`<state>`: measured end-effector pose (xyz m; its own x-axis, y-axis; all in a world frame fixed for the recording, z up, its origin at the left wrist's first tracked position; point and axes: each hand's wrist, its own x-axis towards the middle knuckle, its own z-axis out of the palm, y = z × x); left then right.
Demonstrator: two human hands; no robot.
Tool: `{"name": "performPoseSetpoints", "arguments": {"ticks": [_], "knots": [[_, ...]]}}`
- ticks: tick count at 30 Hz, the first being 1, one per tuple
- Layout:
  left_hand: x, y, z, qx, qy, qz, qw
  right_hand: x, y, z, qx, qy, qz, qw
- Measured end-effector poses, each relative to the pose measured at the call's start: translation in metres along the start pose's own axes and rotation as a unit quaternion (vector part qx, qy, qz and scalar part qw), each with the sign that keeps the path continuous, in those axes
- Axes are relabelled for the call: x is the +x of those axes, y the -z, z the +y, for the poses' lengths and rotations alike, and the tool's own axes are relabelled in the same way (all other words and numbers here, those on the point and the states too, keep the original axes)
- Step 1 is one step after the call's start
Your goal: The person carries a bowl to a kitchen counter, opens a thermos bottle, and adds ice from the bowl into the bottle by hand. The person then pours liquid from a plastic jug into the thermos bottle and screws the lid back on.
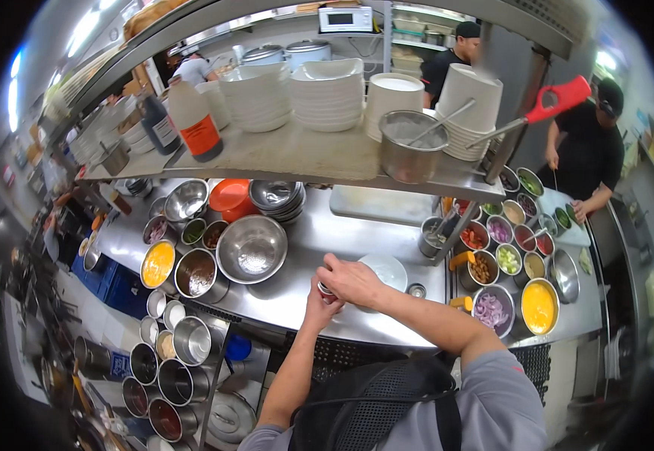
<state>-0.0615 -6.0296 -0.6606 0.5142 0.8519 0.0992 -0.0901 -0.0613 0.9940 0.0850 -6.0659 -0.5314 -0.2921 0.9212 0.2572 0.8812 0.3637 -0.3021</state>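
My left hand is wrapped around a small can over the steel counter, at the front edge. From above, my right hand bends over the can's top with its fingers curled, hiding most of it. What the right fingertips grip there is too covered to make out. Just behind my right hand lies a white dish, partly covered by the wrist. A small round metal piece sits on the counter to the right of the dish.
A large steel bowl and a pot of yellow liquid stand left. Ingredient tubs, including sliced onion, crowd the right. A shelf with stacked bowls overhangs the counter. A person works at a cutting board.
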Motion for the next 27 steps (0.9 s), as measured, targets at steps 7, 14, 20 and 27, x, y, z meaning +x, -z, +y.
{"name": "performPoseSetpoints", "arguments": {"ticks": [7,14,20,27], "knots": [[0.013,-0.011,-0.010,0.037,0.010,-0.011,0.999,0.010,0.011,0.008,0.012,0.012,0.089,0.996],[0.026,-0.010,-0.031,0.108,-0.098,0.026,0.989,0.018,-0.026,0.022,-0.066,0.013,0.101,0.993],[0.038,-0.026,-0.023,0.096,-0.077,0.004,0.992,0.007,-0.036,0.029,-0.064,0.002,0.175,0.982],[0.034,-0.025,-0.019,0.096,-0.052,-0.006,0.994,-0.027,-0.010,0.045,-0.025,-0.073,0.271,0.960]]}}
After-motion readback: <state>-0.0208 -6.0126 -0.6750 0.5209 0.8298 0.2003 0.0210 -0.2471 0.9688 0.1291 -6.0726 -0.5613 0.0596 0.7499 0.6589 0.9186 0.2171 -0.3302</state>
